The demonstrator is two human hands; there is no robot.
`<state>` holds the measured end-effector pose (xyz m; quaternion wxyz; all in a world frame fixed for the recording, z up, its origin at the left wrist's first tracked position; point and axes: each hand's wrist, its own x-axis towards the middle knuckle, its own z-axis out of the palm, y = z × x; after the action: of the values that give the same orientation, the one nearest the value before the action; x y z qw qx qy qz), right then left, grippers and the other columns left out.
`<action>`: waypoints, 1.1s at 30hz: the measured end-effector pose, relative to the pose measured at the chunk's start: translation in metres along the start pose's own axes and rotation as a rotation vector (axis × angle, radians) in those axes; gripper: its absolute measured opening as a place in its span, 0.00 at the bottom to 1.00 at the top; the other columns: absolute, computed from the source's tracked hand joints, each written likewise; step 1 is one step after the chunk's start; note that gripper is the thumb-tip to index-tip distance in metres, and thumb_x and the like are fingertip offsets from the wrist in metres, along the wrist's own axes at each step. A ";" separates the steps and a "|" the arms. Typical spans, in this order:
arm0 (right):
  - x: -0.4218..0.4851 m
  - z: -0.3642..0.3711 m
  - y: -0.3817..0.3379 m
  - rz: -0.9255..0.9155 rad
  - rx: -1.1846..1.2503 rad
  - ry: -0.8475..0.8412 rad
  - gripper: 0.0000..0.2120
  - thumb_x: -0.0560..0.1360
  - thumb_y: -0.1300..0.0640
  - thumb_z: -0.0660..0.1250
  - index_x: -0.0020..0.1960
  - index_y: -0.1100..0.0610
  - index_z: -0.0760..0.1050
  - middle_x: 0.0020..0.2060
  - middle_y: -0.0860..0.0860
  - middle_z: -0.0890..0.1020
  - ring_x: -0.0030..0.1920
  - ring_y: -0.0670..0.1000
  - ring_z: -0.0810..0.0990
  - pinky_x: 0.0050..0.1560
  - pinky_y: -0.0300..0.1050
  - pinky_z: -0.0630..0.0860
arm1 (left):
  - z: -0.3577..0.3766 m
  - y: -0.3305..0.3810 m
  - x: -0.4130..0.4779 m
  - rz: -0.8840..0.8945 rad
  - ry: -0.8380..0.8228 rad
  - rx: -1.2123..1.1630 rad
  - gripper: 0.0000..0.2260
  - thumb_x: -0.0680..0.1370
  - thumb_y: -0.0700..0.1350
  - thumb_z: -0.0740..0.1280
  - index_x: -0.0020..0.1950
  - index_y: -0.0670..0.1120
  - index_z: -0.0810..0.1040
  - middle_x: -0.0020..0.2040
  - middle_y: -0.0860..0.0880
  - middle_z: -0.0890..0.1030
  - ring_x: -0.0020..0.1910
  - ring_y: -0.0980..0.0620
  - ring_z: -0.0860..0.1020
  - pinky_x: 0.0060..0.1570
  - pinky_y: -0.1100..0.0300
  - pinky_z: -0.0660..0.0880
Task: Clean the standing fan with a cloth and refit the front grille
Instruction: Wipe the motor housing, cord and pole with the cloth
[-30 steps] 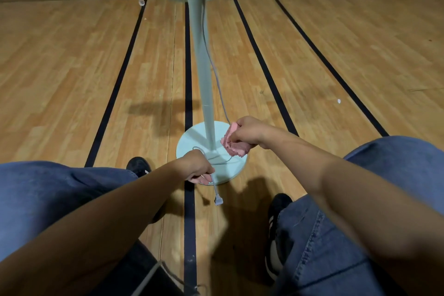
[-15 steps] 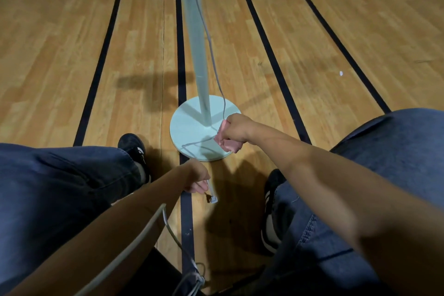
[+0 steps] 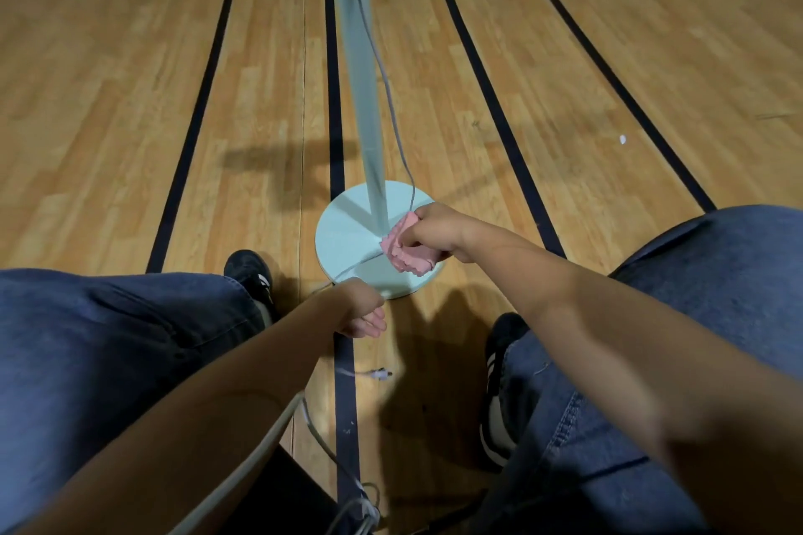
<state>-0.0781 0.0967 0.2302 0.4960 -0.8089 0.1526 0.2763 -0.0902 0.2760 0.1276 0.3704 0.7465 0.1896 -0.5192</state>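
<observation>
Far left, bare wooden floor (image 3: 108,100) striped with dark lines running near to far. Nearer, the left knee in blue jeans (image 3: 108,339), and a black shoe (image 3: 250,274) peeking out beyond it. Next comes the left hand (image 3: 363,313), hovering just off the near edge of the fan base, fingers loosely curled; whether it has hold of the thin grey cord (image 3: 393,109) passing by it, I cannot tell from here. Below that hand a small plug end (image 3: 382,374) lies on the floor beside the dark centre line, and more cable loops at the bottom edge, partly cut off.

Centre now: the standing fan's pale pole (image 3: 360,69) rises upright from the round pale base (image 3: 343,230), its long axis running from the base straight up and away out of the top of the picture. The fan head and grille are cut off above, so nothing to say of them. The cord hangs down the right side of the pole and trails across the base.

Just right of the pole's foot, the right hand (image 3: 434,230) is curled tight round a bunched pink cloth (image 3: 404,252), which sits pressed on the base close against the pole. Far right, the right knee in jeans and a second black shoe (image 3: 499,395) with white stripes, partly hidden under the forearm.
</observation>
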 end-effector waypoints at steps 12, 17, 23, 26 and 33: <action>-0.017 -0.021 -0.031 -0.123 0.429 -0.013 0.06 0.80 0.61 0.67 0.56 0.57 0.81 0.47 0.59 0.83 0.47 0.58 0.82 0.46 0.50 0.77 | -0.054 0.067 -0.075 0.351 0.202 -0.247 0.19 0.88 0.57 0.58 0.60 0.44 0.81 0.51 0.47 0.86 0.43 0.53 0.86 0.37 0.61 0.80; -0.031 -0.032 -0.055 -0.188 0.563 0.044 0.07 0.79 0.67 0.62 0.51 0.61 0.78 0.47 0.62 0.77 0.48 0.60 0.73 0.49 0.53 0.68 | -0.076 0.088 -0.112 0.570 0.220 -0.292 0.25 0.87 0.63 0.58 0.62 0.44 0.82 0.53 0.46 0.84 0.51 0.50 0.84 0.48 0.55 0.80; -0.044 -0.042 -0.072 -0.283 0.655 0.026 0.09 0.79 0.70 0.58 0.56 0.67 0.74 0.53 0.69 0.77 0.52 0.63 0.74 0.57 0.59 0.72 | -0.085 0.100 -0.156 0.843 0.264 -0.176 0.15 0.81 0.55 0.73 0.61 0.47 0.83 0.51 0.50 0.89 0.52 0.53 0.86 0.58 0.50 0.80; -0.053 -0.045 -0.076 -0.318 0.708 -0.011 0.12 0.80 0.71 0.56 0.62 0.72 0.69 0.65 0.80 0.73 0.58 0.71 0.78 0.74 0.70 0.69 | -0.086 0.104 -0.166 0.852 0.272 -0.187 0.14 0.80 0.47 0.75 0.65 0.47 0.80 0.55 0.47 0.88 0.51 0.52 0.86 0.57 0.50 0.80; -0.062 -0.047 -0.080 -0.366 0.747 -0.011 0.11 0.81 0.71 0.56 0.60 0.61 0.68 0.56 0.73 0.76 0.56 0.66 0.76 0.59 0.62 0.70 | -0.097 0.107 -0.179 0.874 0.284 -0.224 0.04 0.84 0.40 0.70 0.56 0.41 0.79 0.47 0.42 0.85 0.45 0.48 0.82 0.52 0.49 0.76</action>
<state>-0.0718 0.0900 0.3416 0.7971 -0.5856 0.0934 0.1136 -0.0269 0.2971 0.3477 0.6028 0.7755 -0.0388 -0.1836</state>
